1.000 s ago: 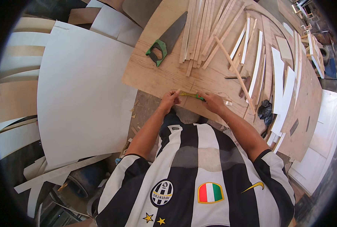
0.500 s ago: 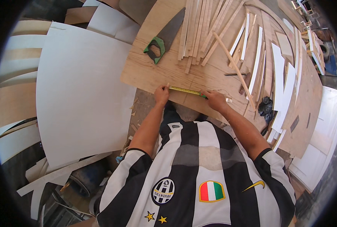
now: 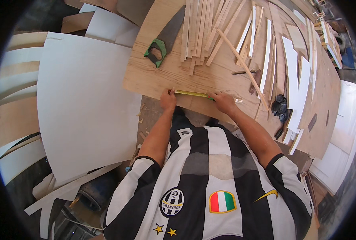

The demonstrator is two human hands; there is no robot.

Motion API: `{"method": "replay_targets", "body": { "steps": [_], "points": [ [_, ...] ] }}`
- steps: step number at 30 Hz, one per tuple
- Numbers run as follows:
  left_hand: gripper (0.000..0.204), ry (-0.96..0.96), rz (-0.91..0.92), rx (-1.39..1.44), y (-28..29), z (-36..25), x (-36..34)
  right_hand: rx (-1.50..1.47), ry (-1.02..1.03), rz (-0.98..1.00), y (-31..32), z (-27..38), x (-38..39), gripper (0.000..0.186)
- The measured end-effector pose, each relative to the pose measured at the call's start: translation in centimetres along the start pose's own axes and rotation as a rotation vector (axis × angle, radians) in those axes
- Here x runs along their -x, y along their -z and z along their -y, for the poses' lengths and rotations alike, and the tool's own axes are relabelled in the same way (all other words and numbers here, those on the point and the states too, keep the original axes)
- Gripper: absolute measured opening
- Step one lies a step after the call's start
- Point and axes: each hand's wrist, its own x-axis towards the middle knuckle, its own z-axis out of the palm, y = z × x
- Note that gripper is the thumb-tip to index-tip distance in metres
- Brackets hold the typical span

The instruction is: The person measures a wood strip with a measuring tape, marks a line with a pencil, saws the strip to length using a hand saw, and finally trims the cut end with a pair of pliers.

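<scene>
A yellow tape measure (image 3: pixel 191 94) is stretched between my two hands along the near edge of the wooden table (image 3: pixel 146 78). My left hand (image 3: pixel 168 99) pinches the free end of the blade. Its green case is mostly hidden in my right hand (image 3: pixel 225 102), which is closed round it. Beyond them lies a handsaw (image 3: pixel 156 53) with a green and black handle, its blade pointing away. To the right of the saw sits a bundle of thin wooden strips (image 3: pixel 198 34). One loose wooden strip (image 3: pixel 242 66) slants toward the right hand's side.
A hammer (image 3: pixel 255 82) lies among white strips (image 3: pixel 266 56) on the right of the table. Near the right edge is a crumpled black plastic bag (image 3: pixel 280 105). A large white panel (image 3: pixel 86 104) stands at my left, with more boards behind it.
The view has shifted slightly, so the table's things sit a little further left. Both hands keep hold of the tape measure, with little change in their places.
</scene>
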Motion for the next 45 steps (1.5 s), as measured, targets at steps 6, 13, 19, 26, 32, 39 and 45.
{"method": "replay_targets", "body": {
  "steps": [6,13,19,26,32,39,45],
  "points": [
    [0.033,-0.070,-0.080,0.091,-0.4,0.4,0.2,0.035,-0.043,0.010,1.5,-2.0,1.6,0.052],
    [0.027,-0.058,-0.087,0.022,-0.6,0.2,0.3,0.031,-0.075,-0.063,2.5,-4.2,4.3,0.034],
    [0.025,-0.032,-0.069,-0.040,-0.2,-0.8,0.8,0.148,-0.078,-0.015,1.9,-6.4,5.3,0.049],
    [0.023,-0.028,-0.087,-0.085,-0.5,-0.2,0.7,0.186,-0.117,0.080,2.4,-8.7,6.4,0.051],
    [0.023,-0.037,-0.106,-0.133,-0.6,-0.1,0.6,0.158,-0.128,0.068,3.0,-9.4,7.0,0.053],
    [0.024,-0.028,-0.093,-0.155,-0.4,-0.7,0.9,0.149,-0.187,0.133,3.2,-11.0,8.2,0.052],
    [0.026,-0.038,-0.067,-0.144,-0.4,-0.8,0.9,0.093,-0.189,0.083,3.2,-11.5,9.3,0.052]
  ]
}}
